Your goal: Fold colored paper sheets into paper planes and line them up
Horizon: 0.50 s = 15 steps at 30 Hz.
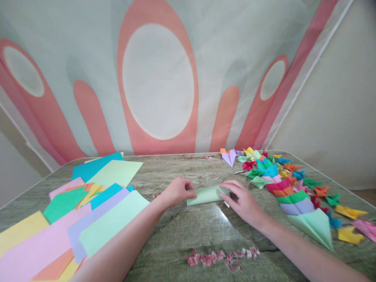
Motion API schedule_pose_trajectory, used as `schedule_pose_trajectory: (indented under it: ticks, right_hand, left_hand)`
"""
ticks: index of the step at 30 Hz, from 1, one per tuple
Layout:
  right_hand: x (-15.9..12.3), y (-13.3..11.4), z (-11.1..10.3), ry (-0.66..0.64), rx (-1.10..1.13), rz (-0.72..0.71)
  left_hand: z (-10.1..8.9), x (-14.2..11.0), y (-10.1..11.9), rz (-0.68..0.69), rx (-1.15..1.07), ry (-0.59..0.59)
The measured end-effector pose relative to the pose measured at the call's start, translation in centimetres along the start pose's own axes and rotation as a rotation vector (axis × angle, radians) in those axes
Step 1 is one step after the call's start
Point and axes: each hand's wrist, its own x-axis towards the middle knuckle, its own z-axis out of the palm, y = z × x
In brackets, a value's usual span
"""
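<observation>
A folded pale green sheet of paper [205, 194] lies on the table [176, 231] in front of me. My left hand [177, 191] has its fingers curled and pinched on the sheet's left end. At the sheet's right end rests my right hand [243, 199], fingers pressed down on the paper's upper edge. Something small and white [226, 204] shows under the right hand; I cannot make out what it is.
A spread of flat coloured sheets [88, 211] covers the table's left side. Folded paper planes [311, 223] and several small folded figures [273, 172] lie at the right. A patterned cloth wall [158, 78] rises behind the table's far edge.
</observation>
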Motion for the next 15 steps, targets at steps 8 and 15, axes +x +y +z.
schedule_pose_trajectory:
  ticks: [8, 15]
  right_hand:
    - [0.4, 1.2, -0.6, 0.016, 0.338, 0.34]
    - [0.3, 1.8, -0.5, 0.002, 0.377, 0.383]
  left_hand:
    - [1.6, 0.5, -0.6, 0.077, -0.202, 0.033]
    - [2.0, 0.3, -0.3, -0.001, -0.486, 0.024]
